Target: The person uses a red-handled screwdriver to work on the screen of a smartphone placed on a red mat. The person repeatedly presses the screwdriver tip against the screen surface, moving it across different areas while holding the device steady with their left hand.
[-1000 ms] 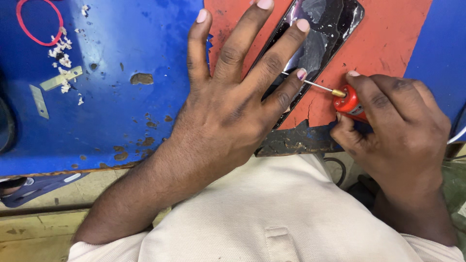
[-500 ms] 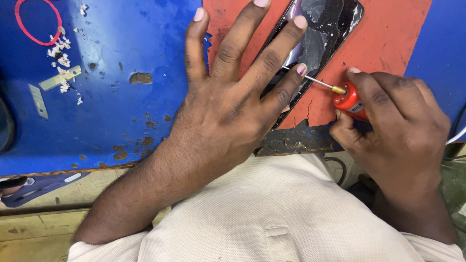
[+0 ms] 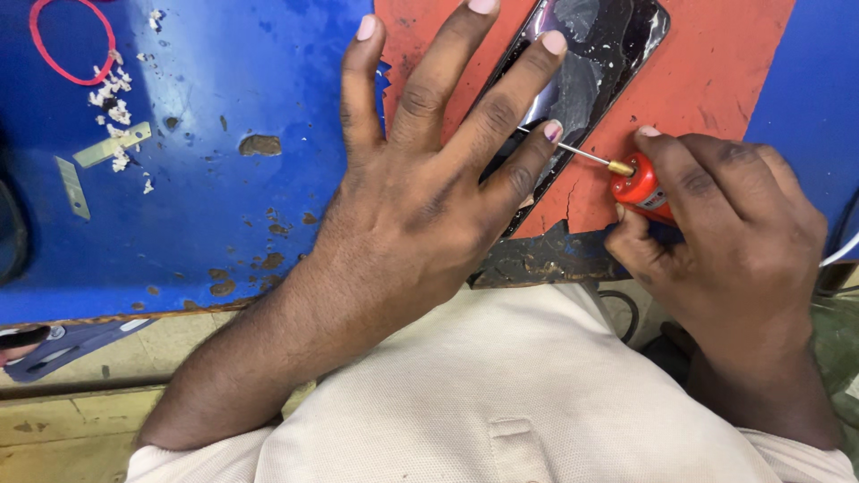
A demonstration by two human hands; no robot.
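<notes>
Head view, frame centre: our left hand (image 3: 420, 206) lies flat, released, pressing the phone (image 3: 599, 63); our right hand (image 3: 725, 224) grips the screwdriver (image 3: 626, 174) beside it.

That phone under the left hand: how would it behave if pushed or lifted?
The phone looks thin, flat and stiff, so it probably slides rather than rolls on the orange mat. Its glossy glass looks cracked, so likely fragile and slick; the left hand presses it flat while the right hand works the screwdriver.
</notes>
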